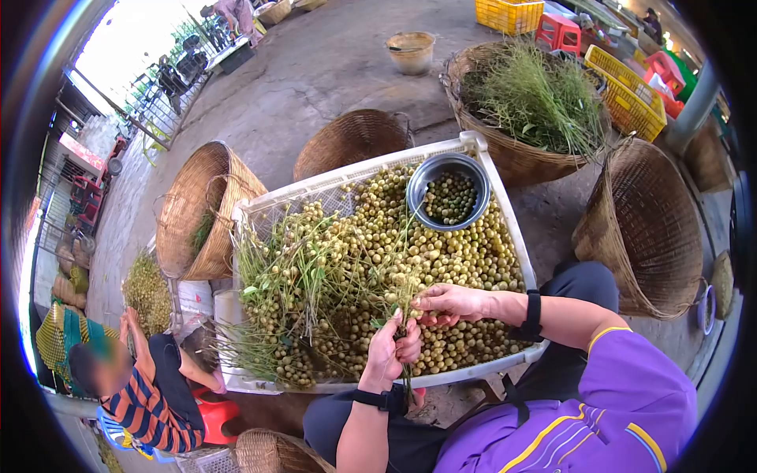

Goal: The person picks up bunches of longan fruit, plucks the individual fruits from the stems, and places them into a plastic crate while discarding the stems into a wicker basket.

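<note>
A bunch of longan stems stands upright in my left hand, whose fingers are wrapped round its lower part. My right hand is closed at the upper part of the same bunch, fingertips pressed together; the exact piece between them is hidden. Both hands are over a white plastic tray filled with loose round longans. On the left side of the tray lies a heap of longan sprigs with leaves and stalks. Sitting on the fruit at the back is a metal bowl with smaller, darker fruit inside.
Wicker baskets surround the tray: one at left, one behind, one at right. Another holds green stalks. A bucket and yellow crates stand farther back. At left, a person sits near more fruit.
</note>
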Action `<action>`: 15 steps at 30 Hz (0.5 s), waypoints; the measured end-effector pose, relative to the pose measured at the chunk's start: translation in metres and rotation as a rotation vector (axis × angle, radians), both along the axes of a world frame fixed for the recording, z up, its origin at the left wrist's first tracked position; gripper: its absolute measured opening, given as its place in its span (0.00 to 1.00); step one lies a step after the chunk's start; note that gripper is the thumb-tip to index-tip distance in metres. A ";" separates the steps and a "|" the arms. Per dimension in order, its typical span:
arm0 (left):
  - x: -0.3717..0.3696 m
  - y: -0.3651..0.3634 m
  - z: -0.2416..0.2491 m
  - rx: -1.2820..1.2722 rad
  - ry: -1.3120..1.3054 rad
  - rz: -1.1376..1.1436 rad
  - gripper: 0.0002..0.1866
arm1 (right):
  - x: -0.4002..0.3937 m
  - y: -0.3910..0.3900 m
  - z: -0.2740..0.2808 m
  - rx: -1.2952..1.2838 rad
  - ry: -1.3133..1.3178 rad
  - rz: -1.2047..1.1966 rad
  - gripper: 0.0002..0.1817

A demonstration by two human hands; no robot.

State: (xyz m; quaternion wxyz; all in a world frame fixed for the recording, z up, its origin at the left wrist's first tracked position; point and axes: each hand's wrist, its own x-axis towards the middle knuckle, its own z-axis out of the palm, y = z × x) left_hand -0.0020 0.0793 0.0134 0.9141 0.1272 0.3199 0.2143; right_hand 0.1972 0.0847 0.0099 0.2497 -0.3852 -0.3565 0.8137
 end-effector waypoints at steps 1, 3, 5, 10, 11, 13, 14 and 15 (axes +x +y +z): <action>0.000 0.000 -0.001 0.001 -0.001 -0.002 0.17 | 0.001 0.000 0.002 -0.161 0.165 0.017 0.15; -0.003 0.001 -0.005 0.002 -0.087 0.024 0.18 | 0.005 0.001 -0.012 -0.241 0.366 0.043 0.15; -0.004 0.001 -0.004 -0.032 -0.152 0.038 0.18 | 0.007 0.003 -0.014 -0.306 0.617 0.048 0.14; -0.004 0.000 0.001 0.064 -0.104 0.029 0.17 | 0.009 0.004 -0.006 -0.133 0.386 -0.034 0.13; -0.003 0.000 0.003 0.105 -0.087 0.019 0.17 | 0.009 0.003 -0.005 -0.133 0.385 -0.039 0.13; -0.001 -0.001 0.006 0.108 -0.124 -0.004 0.16 | 0.006 0.002 0.006 -0.037 0.208 -0.080 0.14; 0.004 -0.003 0.011 0.154 -0.001 0.037 0.16 | 0.005 0.003 0.007 -0.025 0.140 -0.087 0.13; 0.007 -0.004 0.013 0.199 0.122 0.077 0.16 | 0.004 0.003 0.007 -0.025 0.140 -0.089 0.13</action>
